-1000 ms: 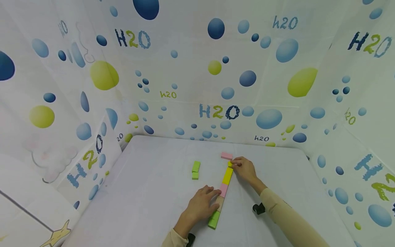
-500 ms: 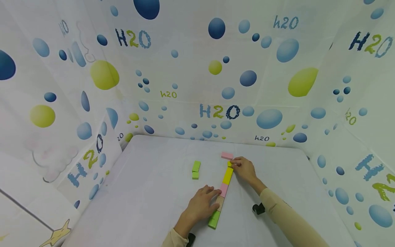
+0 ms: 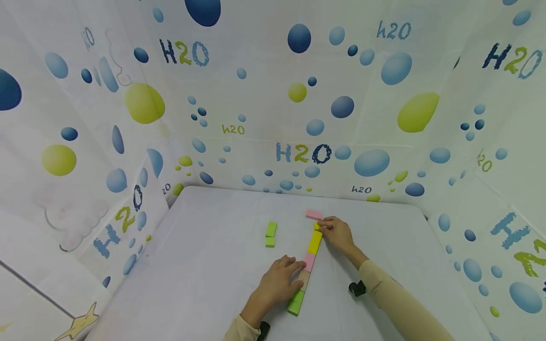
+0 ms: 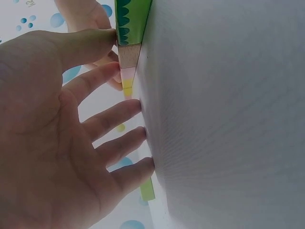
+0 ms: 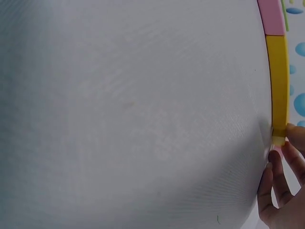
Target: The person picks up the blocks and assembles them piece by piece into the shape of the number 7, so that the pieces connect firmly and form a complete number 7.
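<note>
A straight row of blocks runs away across the table. From near to far it has a green block (image 3: 296, 304), a plain wooden block (image 3: 305, 278), a pink block (image 3: 309, 261), a long yellow block (image 3: 314, 243) and a small yellow block (image 3: 316, 226). Along its left side lies my left hand (image 3: 276, 282), fingers spread, with thumb and index fingertip touching the row; the left wrist view shows the green block (image 4: 134, 21) by the thumb. At the far end, thumb and fingers of my right hand (image 3: 339, 234) pinch the small yellow block, partly hidden in the head view.
Just beyond the row lies a loose pink block (image 3: 313, 215). Two green blocks (image 3: 270, 230) sit left of the row, end to end. The white tabletop (image 3: 204, 265) meets walls (image 3: 256, 94) covered in bubble-print sheeting.
</note>
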### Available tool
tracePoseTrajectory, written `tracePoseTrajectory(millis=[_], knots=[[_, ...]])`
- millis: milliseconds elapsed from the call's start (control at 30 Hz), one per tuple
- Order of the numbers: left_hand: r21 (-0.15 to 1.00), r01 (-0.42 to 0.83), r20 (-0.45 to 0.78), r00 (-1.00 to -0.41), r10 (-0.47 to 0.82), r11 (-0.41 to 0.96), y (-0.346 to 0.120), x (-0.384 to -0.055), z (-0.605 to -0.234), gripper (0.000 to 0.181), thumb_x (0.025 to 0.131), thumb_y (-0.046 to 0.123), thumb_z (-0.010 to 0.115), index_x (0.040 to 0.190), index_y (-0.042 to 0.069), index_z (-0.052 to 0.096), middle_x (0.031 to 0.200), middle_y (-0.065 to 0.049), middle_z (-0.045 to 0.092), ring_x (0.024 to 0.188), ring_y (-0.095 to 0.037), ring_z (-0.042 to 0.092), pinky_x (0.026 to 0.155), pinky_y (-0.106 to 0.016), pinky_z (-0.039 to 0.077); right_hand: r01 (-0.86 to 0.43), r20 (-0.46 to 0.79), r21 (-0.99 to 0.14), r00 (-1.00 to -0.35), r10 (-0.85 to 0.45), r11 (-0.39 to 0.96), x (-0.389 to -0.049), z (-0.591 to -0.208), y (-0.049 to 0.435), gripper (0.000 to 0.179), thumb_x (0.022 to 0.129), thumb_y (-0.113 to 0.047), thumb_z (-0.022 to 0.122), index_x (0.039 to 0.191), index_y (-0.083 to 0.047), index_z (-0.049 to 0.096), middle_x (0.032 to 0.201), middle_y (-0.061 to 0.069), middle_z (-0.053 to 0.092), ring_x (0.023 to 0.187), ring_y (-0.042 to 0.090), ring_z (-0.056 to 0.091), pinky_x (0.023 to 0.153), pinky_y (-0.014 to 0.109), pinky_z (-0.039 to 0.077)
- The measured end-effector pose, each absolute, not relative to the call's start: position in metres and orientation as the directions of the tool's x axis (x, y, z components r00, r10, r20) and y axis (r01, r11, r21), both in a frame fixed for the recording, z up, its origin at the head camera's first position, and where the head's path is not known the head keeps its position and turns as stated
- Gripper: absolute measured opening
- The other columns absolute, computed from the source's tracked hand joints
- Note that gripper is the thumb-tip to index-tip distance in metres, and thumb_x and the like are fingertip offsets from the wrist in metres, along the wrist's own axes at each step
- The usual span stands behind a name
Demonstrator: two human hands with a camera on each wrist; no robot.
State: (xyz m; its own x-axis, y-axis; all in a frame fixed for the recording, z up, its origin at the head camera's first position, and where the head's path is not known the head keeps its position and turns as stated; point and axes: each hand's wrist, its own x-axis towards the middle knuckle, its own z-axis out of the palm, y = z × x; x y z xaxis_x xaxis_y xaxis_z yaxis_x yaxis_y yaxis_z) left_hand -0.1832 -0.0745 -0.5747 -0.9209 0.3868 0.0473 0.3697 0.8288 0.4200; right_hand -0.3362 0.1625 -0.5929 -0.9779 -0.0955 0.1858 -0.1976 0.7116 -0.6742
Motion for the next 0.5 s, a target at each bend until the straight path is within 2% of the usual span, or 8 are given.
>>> tracePoseTrajectory(millis=[500], knots=[[0.423, 0.376, 0.051, -0.918, 0.393, 0.824, -0.076, -0.183, -0.5748, 0.047, 0.096, 0.035, 0.073, 0.141, 0.028, 0.064, 0.144, -0.007, 0.061, 0.139, -0.033, 0.052, 0.108, -0.053, 0.05, -0.209, 0.208, -0.677, -0.974, -0.089, 0.706, -0.3361, -0.596, 0.1623, 0.021, 0.096, -0.017, 0.077, 0.115, -0.008, 0.081, 0.121, 0.006, 0.072, 0.104, 0.026, 0.068, 0.089, 0.044, 0.055]])
